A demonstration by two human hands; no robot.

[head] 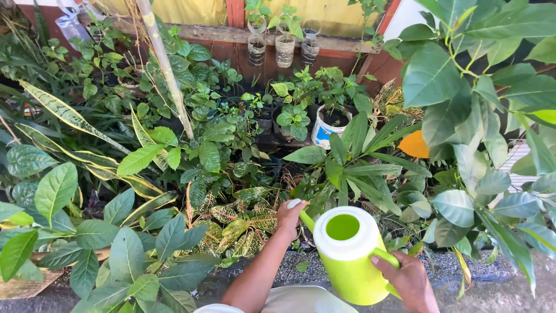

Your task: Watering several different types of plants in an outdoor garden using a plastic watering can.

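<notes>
No packages, signs or screens appear. One white plastic pot among the plants carries a blue label band, unreadable.

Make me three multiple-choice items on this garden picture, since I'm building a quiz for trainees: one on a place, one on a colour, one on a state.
1. Where is the white pot with the blue band?
A. among the plants beyond the can
B. on the gravel by the person's feet
C. in the left hand

2. What colour is the watering can's body?
A. red
B. lime green
C. black

3. How is the can held?
A. by one hand only
B. standing on the ground, untouched
C. right hand on the handle, left hand at the spout

Answers:
1. A: the white pot sits amid foliage.
2. B: the watering can is lime green with a white top.
3. C: the right hand grips the handle; the left hand steadies the spout.
</notes>
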